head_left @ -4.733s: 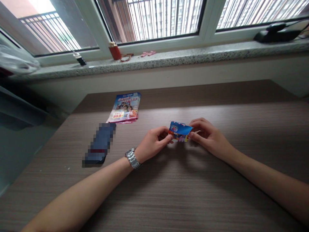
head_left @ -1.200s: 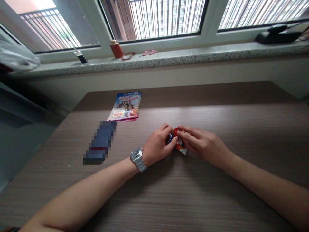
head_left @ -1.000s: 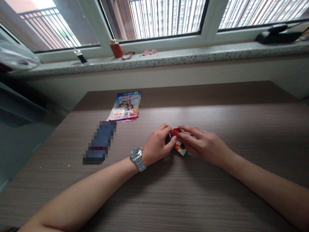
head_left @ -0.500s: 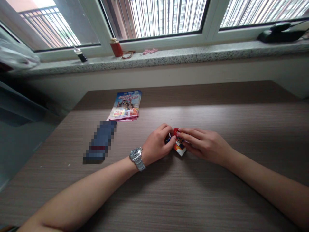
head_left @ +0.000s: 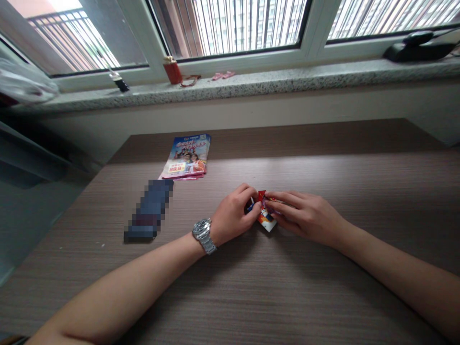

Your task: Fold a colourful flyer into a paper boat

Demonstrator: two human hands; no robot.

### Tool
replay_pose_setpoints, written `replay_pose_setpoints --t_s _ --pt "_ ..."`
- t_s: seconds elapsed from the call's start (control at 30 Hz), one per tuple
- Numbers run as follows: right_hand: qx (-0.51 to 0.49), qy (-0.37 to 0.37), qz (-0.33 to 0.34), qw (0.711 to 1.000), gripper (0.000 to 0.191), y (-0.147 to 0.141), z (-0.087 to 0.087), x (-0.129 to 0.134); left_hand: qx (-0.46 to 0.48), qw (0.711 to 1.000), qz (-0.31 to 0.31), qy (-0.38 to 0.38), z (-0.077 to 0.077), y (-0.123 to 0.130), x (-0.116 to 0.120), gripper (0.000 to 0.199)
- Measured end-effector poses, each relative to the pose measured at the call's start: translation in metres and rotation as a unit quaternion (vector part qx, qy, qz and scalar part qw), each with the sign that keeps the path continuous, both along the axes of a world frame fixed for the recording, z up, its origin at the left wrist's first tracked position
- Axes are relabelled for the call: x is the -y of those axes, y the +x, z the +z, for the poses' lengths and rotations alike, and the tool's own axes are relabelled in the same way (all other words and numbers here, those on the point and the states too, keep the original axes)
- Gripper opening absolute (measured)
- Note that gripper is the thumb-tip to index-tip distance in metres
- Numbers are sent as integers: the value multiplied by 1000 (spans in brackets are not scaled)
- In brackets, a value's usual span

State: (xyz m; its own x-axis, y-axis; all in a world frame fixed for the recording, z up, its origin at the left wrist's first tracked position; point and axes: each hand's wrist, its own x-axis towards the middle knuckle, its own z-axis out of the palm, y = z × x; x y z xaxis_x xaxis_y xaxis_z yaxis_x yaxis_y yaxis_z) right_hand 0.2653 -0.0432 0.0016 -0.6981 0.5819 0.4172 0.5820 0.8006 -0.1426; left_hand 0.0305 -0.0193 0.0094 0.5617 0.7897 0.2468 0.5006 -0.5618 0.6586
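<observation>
While both forearms are reaching across a brown wood-grain table (head_left: 305, 297), a glossy leaflet stack (head_left: 185, 157) is lying well to their left. The left hand (head_left: 232, 215), wearing a steel wristwatch (head_left: 204, 235), and the right hand (head_left: 305, 215) are both pinching a small folded piece of red-and-blue printed paper (head_left: 266, 222) between them, their fingers closed on it.

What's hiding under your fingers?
A small folded red, white and blue printed paper shows between your left hand and right hand; the rest is covered.
</observation>
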Motion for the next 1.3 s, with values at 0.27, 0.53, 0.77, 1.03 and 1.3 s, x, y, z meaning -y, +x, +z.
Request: replay_pose_setpoints --t_s 0.27,0.53,0.77,1.03,1.3 --pt "-27 -30 -22 999 34 0 -4 1 -7 1000 -2 -3 1 0 0 7" --pt "-113 -86 -35 989 28 -1 -7 -4 -11 1000 -3 2 2 -1 -1 7" --pt "-130 -115 -40 984 25 2 -16 -9 -30 999 11 22 2 -1 -1 7" --pt "-152 -144 -62 976 15 -1 -15 -9 -27 999 -9 25 1 -3 -2 19" --pt "-189 -179 -100 960 22 1 -14 -5 -39 999 -14 30 -2 -5 -4 26"
